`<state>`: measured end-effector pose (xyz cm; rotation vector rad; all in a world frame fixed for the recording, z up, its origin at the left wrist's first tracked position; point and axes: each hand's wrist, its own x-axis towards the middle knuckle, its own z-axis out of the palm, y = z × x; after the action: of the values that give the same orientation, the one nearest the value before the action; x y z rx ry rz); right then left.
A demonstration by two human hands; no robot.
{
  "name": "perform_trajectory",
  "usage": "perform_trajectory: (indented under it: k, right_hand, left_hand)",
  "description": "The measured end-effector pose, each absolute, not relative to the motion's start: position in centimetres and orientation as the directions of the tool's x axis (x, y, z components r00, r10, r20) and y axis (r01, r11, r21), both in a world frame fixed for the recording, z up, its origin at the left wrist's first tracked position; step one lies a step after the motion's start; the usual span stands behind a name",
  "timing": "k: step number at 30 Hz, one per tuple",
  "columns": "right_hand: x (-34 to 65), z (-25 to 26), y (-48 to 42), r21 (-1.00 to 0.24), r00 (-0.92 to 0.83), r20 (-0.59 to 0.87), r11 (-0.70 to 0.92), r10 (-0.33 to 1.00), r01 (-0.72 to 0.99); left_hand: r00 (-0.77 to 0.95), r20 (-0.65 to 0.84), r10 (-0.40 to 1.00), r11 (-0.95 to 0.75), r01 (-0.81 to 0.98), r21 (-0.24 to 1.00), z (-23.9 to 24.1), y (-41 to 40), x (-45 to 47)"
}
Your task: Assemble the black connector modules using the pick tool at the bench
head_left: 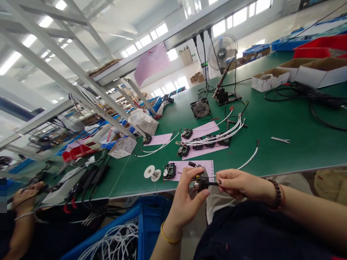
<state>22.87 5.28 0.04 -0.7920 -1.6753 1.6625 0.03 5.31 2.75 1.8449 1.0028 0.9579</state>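
At lower centre of the frame, a small black module point(200, 180) is clenched in the left hand point(187, 202), just off the near edge of the green bench point(284, 130). A thin white cable point(248, 161), pinched at its end by the right hand point(241, 186), is held horizontally just right of the module. Behind lie a pink sheet point(184, 166) and a solder spool point(149, 171); nothing stands between.
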Motion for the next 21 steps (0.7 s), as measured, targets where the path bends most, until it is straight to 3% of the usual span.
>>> perform_trajectory:
  k: [3, 5, 7, 11, 14, 17, 19, 21]
  right_hand:
    - [22.5, 0.3, 5.0, -0.922, -0.341, 0.214, 0.304, 0.915, 0.238]
    - [22.4, 0.4, 5.0, -0.808, -0.243, 0.358, 0.429, 0.902, 0.403]
    - [22.5, 0.5, 5.2, -0.846, -0.296, 0.311, 0.405, 0.903, 0.347]
    - [23.0, 0.4, 5.4, -0.992, -0.599, 0.055, 0.114, 0.799, 0.062]
    - [22.8, 0.1, 5.3, -0.956, -0.472, 0.142, 0.244, 0.87, 0.161]
    - [22.5, 0.1, 5.2, -0.797, -0.28, 0.356, 0.446, 0.892, 0.407]
    - [22.5, 0.3, 5.1, -0.85, -0.301, 0.312, 0.406, 0.901, 0.337]
    - [22.5, 0.5, 4.9, -0.962, -0.44, 0.152, 0.235, 0.885, 0.139]
  left_hand:
    - [0.304, 0.038, 0.952, -0.117, 0.245, 0.962, 2.3, 5.4, 0.7]
    - [0.285, -0.039, 0.958, -0.013, 0.178, 0.984, 1.8, 5.6, 1.1]
    - [0.309, 0.01, 0.951, -0.063, 0.163, 0.985, 1.5, 5.6, 1.0]
    - [0.415, 0.255, 0.873, -0.377, 0.244, 0.894, 2.2, 5.4, -0.2]
    - [0.365, 0.164, 0.916, -0.277, 0.283, 0.918, 2.3, 5.5, -0.2]
    - [0.31, 0.0, 0.951, -0.054, 0.166, 0.985, 1.6, 5.7, 0.6]
    - [0.324, 0.016, 0.946, -0.065, 0.141, 0.988, 1.4, 5.6, 1.0]
    - [0.371, 0.168, 0.913, -0.243, 0.165, 0.956, 1.8, 5.1, 0.8]
